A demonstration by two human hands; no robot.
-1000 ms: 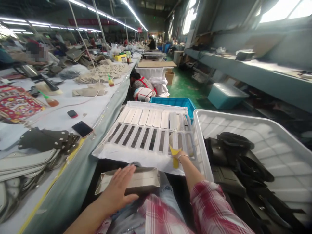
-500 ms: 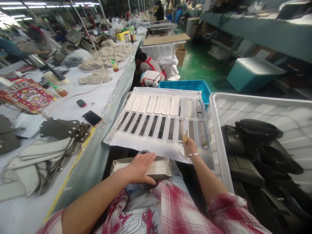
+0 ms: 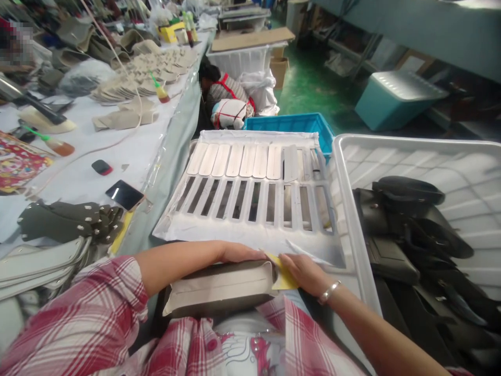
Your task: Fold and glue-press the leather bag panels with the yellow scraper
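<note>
A grey folded leather piece (image 3: 219, 290) lies on my lap. My left hand (image 3: 240, 254) rests along its far edge, fingers curled over it. My right hand (image 3: 303, 273) pinches a small yellow-backed strip (image 3: 281, 275) against the piece's right end. Just beyond my hands lies a white sheet (image 3: 254, 196) with rows of die-cut strips, several slots in the lower row dark and empty.
A white plastic crate (image 3: 354, 219) on my right holds black leather bags (image 3: 407, 224). The long worktable (image 3: 84, 180) on my left carries dark and grey leather parts, a phone (image 3: 124, 195) and glue bottles. A blue bin (image 3: 291, 125) stands beyond the sheet.
My right hand drew back from the sheet with the strip and brought it to the grey piece's right end. My left hand slid to the piece's far edge. The view tilted down.
</note>
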